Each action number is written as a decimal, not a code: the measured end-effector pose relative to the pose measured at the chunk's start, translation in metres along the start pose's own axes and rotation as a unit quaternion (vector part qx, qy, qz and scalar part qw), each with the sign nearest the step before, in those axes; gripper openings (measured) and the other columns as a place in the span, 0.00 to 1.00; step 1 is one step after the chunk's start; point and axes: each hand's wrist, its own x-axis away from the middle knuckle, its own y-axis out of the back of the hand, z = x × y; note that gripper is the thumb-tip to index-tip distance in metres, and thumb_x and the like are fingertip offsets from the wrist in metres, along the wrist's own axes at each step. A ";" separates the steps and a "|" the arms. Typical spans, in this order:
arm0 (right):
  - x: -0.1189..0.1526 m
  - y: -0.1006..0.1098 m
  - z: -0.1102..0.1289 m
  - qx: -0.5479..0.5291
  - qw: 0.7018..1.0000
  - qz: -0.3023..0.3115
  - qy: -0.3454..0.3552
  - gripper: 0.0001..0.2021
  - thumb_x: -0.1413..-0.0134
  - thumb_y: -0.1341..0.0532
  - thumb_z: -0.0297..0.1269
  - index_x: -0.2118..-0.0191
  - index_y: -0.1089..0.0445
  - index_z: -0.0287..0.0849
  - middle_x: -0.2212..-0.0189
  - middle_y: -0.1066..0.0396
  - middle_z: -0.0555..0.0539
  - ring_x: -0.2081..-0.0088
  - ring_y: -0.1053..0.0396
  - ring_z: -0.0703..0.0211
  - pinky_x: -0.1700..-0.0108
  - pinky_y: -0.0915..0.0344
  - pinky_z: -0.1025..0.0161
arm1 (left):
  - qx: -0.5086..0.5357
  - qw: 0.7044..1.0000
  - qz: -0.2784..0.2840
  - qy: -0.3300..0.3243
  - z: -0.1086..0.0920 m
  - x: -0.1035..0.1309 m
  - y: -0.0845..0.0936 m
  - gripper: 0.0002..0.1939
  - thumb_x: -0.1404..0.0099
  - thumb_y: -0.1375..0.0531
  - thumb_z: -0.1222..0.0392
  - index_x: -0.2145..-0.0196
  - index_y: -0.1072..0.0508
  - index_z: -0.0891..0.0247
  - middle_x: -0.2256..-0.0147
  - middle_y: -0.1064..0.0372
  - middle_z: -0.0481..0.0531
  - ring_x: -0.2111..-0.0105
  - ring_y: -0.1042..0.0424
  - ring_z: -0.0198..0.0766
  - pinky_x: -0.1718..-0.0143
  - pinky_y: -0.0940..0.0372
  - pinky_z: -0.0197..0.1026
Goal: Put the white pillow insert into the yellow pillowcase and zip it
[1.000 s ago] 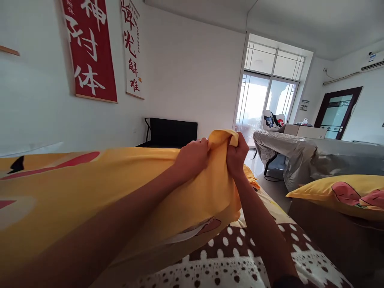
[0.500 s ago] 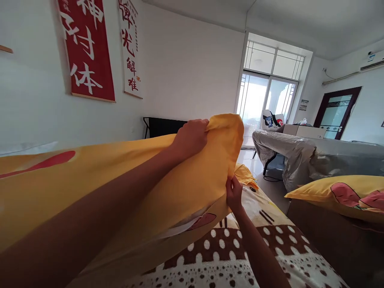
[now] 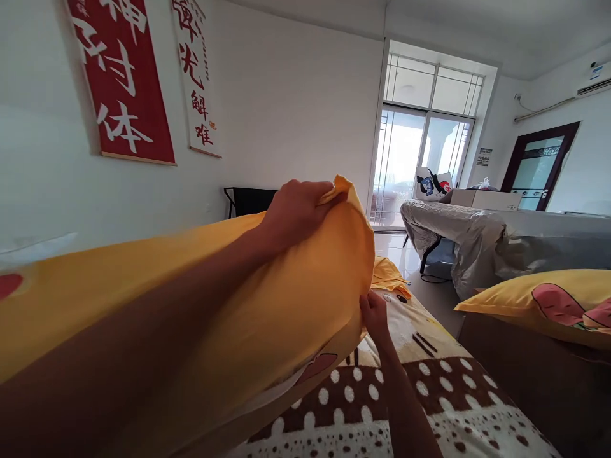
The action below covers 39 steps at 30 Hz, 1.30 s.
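Yellow fabric cover (image 3: 305, 305) spans left to centre in the near part of the scene, raised at its right end above a brown-and-white patterned blanket (image 3: 458, 397). Left hand (image 3: 298, 213): at the cover's upper edge, near the raised corner; fingers bent over the cloth, pinching a fold of it. Right hand (image 3: 375, 315): lower down on the cover's right edge; fingers closed together, pinching the hem. A strip of white material (image 3: 279, 389) shows along the cover's lower edge, beside a pinkish printed patch.

Just beyond the right hand, a crumpled yellow cloth (image 3: 387, 275) lies on the blanket. At right, well apart from both hands, a yellow pillow (image 3: 510, 299) with a red-pink print rests on dark brown furniture (image 3: 520, 356). Far right: plastic-covered furniture (image 3: 453, 226). Far left: red scroll (image 3: 128, 95) hanging on the wall.
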 end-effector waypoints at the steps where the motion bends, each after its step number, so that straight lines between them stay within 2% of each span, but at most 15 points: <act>1: -0.001 0.005 0.000 -0.009 0.998 0.056 0.002 0.18 0.51 0.42 0.53 0.75 0.37 0.41 0.79 0.39 0.53 0.75 0.42 0.65 0.74 0.44 0.69 | -0.007 1.000 -0.010 0.004 0.001 -0.001 0.001 0.18 0.38 0.51 0.52 0.80 0.36 0.63 0.83 0.54 0.44 0.81 0.56 0.30 0.76 0.57 0.36; 2: -0.002 0.008 0.000 -0.013 0.994 0.108 0.002 0.17 0.54 0.39 0.52 0.72 0.34 0.40 0.76 0.36 0.51 0.73 0.40 0.63 0.72 0.41 0.68 | -0.025 0.999 -0.020 0.008 0.002 -0.003 0.003 0.18 0.37 0.51 0.51 0.79 0.35 0.63 0.82 0.54 0.44 0.81 0.56 0.30 0.76 0.57 0.37; 4: -0.001 0.003 0.002 -0.003 0.989 0.149 0.005 0.14 0.54 0.39 0.48 0.70 0.32 0.40 0.74 0.34 0.50 0.72 0.39 0.63 0.72 0.40 0.68 | -0.084 0.996 -0.035 0.015 0.005 -0.007 0.008 0.18 0.37 0.52 0.50 0.76 0.33 0.62 0.82 0.53 0.45 0.81 0.55 0.31 0.75 0.58 0.38; 5: 0.001 -0.005 0.002 0.007 0.991 0.134 0.008 0.13 0.52 0.41 0.46 0.73 0.33 0.40 0.77 0.35 0.51 0.75 0.41 0.64 0.74 0.42 0.69 | -0.108 0.994 -0.033 0.014 0.005 -0.010 0.010 0.18 0.36 0.53 0.50 0.75 0.32 0.62 0.81 0.50 0.46 0.80 0.54 0.31 0.74 0.58 0.38; 7: 0.010 -0.028 0.004 0.032 0.998 0.056 0.024 0.15 0.49 0.46 0.43 0.81 0.40 0.41 0.84 0.44 0.54 0.79 0.48 0.67 0.78 0.47 0.69 | -0.124 0.992 -0.009 0.012 0.005 -0.015 0.011 0.18 0.36 0.53 0.51 0.74 0.31 0.62 0.78 0.44 0.48 0.79 0.48 0.32 0.74 0.57 0.38; 9: 0.022 -0.053 0.008 0.049 0.997 0.004 0.053 0.16 0.51 0.47 0.41 0.85 0.49 0.43 0.86 0.50 0.55 0.80 0.53 0.67 0.77 0.50 0.68 | -0.123 0.992 0.026 0.011 0.000 -0.018 0.005 0.18 0.36 0.53 0.50 0.72 0.31 0.62 0.76 0.38 0.50 0.77 0.42 0.34 0.74 0.54 0.38; 11: 0.036 -0.071 0.012 0.055 0.994 -0.001 0.090 0.18 0.56 0.45 0.42 0.86 0.54 0.43 0.86 0.52 0.55 0.80 0.55 0.67 0.75 0.49 0.67 | -0.144 0.988 0.053 0.018 -0.006 -0.018 -0.007 0.20 0.35 0.54 0.49 0.71 0.30 0.63 0.75 0.36 0.53 0.75 0.38 0.38 0.72 0.51 0.39; 13: 0.046 -0.076 0.017 0.060 0.991 0.004 0.122 0.20 0.59 0.43 0.43 0.87 0.56 0.43 0.87 0.53 0.56 0.80 0.55 0.67 0.74 0.47 0.65 | -0.173 0.982 0.070 0.023 -0.012 -0.017 -0.019 0.21 0.35 0.55 0.49 0.70 0.29 0.63 0.75 0.34 0.55 0.73 0.35 0.41 0.71 0.48 0.40; 16: 0.046 -0.066 0.021 0.039 0.997 0.026 0.065 0.18 0.56 0.45 0.43 0.86 0.53 0.43 0.87 0.53 0.55 0.79 0.55 0.67 0.76 0.48 0.66 | -0.182 0.980 0.062 0.049 -0.010 -0.018 -0.023 0.20 0.34 0.56 0.49 0.68 0.30 0.63 0.75 0.35 0.55 0.71 0.33 0.44 0.68 0.45 0.42; 20: 0.023 -0.044 0.014 -0.062 0.991 0.062 -0.097 0.19 0.51 0.46 0.49 0.82 0.45 0.42 0.84 0.49 0.54 0.79 0.54 0.68 0.79 0.52 0.68 | -0.148 0.984 -0.012 0.101 0.009 -0.026 0.001 0.19 0.36 0.54 0.48 0.76 0.35 0.63 0.79 0.43 0.51 0.75 0.41 0.37 0.71 0.49 0.40; 24: 0.008 -0.031 -0.002 -0.093 0.983 0.076 -0.136 0.22 0.54 0.42 0.53 0.84 0.45 0.40 0.85 0.51 0.54 0.80 0.55 0.70 0.80 0.55 0.70 | -0.045 0.991 -0.068 0.103 0.026 -0.033 0.026 0.24 0.40 0.45 0.46 0.83 0.52 0.62 0.81 0.59 0.45 0.78 0.58 0.29 0.74 0.58 0.39; 26: 0.007 -0.024 -0.009 -0.092 0.981 0.093 -0.142 0.23 0.56 0.40 0.53 0.85 0.44 0.40 0.86 0.50 0.54 0.80 0.54 0.70 0.80 0.55 0.70 | -0.019 0.990 -0.085 0.109 0.029 -0.034 0.034 0.28 0.42 0.43 0.45 0.83 0.56 0.62 0.79 0.63 0.45 0.77 0.62 0.28 0.74 0.59 0.39; 32: 0.007 -0.001 -0.019 -0.087 0.964 0.217 -0.125 0.17 0.59 0.34 0.49 0.71 0.27 0.38 0.74 0.32 0.48 0.71 0.37 0.61 0.71 0.38 0.66 | -0.097 0.989 -0.035 0.104 0.030 -0.036 0.043 0.28 0.41 0.47 0.38 0.82 0.51 0.62 0.78 0.54 0.46 0.76 0.56 0.28 0.73 0.58 0.39; 36: 0.013 -0.007 -0.028 -0.170 0.947 0.208 -0.178 0.20 0.60 0.34 0.50 0.65 0.28 0.38 0.72 0.30 0.47 0.71 0.34 0.59 0.68 0.35 0.63 | -0.165 0.984 -0.021 0.070 0.026 -0.035 0.039 0.27 0.38 0.51 0.38 0.82 0.46 0.63 0.79 0.51 0.48 0.76 0.49 0.31 0.74 0.56 0.39; 39: 0.019 -0.012 -0.039 -0.210 0.935 0.203 -0.200 0.25 0.62 0.33 0.51 0.59 0.29 0.40 0.69 0.28 0.48 0.70 0.32 0.59 0.64 0.34 0.61 | -0.159 0.984 0.002 0.077 0.022 -0.032 0.035 0.26 0.38 0.51 0.38 0.80 0.42 0.64 0.78 0.47 0.49 0.74 0.45 0.32 0.73 0.54 0.38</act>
